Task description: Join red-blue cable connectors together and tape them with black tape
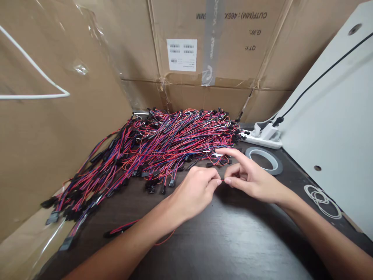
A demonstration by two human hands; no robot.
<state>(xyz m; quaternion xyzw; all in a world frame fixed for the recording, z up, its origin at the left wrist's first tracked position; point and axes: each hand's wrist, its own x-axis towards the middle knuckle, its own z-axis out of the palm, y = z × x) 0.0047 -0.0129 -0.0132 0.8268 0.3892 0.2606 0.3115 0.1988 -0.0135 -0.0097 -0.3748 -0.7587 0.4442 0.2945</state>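
Note:
My left hand and my right hand meet above the dark table, fingertips almost touching. A short bit of red wire shows between them, pinched by both hands. The right index finger stretches out toward the pile, while its thumb and other fingers close on the wire. Under my left forearm lies a wire harness with a black end; a thin red strand emerges on the forearm's other side. Just beyond my hands spreads a big heap of red, blue and black wire harnesses with black connectors.
Cardboard boxes wall off the back and left. On the right stand a white panel and a power strip with plugs. A roll of grey tape and a coiled white cord lie on the table.

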